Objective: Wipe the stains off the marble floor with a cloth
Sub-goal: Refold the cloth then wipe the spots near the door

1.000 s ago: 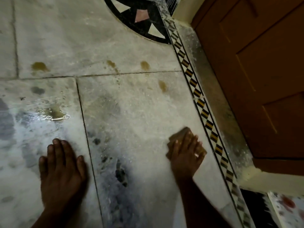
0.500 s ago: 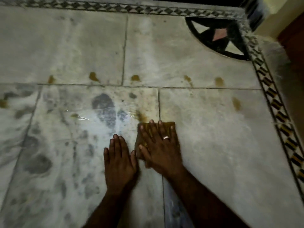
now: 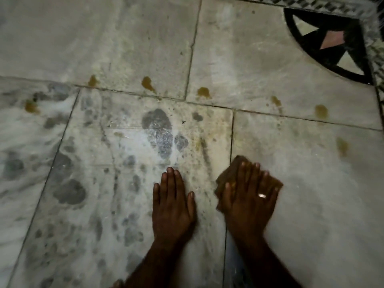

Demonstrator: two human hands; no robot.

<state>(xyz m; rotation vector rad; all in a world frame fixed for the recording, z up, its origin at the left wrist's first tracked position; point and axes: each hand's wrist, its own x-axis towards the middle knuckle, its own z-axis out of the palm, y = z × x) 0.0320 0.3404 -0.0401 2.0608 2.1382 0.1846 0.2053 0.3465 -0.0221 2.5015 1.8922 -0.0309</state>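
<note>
My right hand [image 3: 248,196], with a ring on one finger, presses flat on a brown cloth [image 3: 228,175] that lies on the white marble floor [image 3: 311,183] just right of a tile joint. My left hand [image 3: 172,201] rests palm down on the neighbouring tile, fingers together, holding nothing. Several yellow-brown stains dot the floor along the far joint, among them one [image 3: 148,82] ahead of my left hand, another [image 3: 203,92] further right and one [image 3: 342,145] to the right of the cloth. A faint yellowish smear [image 3: 204,146] lies just beyond the cloth.
Grey mottled patches [image 3: 159,129] mark the tile on the left. A black quarter-circle inlay [image 3: 332,38] sits in the far right corner, bordered by a patterned strip [image 3: 378,65] along the right edge.
My right hand swept the cloth left from the patterned border to the tile joint, then back a little to the right. My left hand stays planted. The view has shifted left.
</note>
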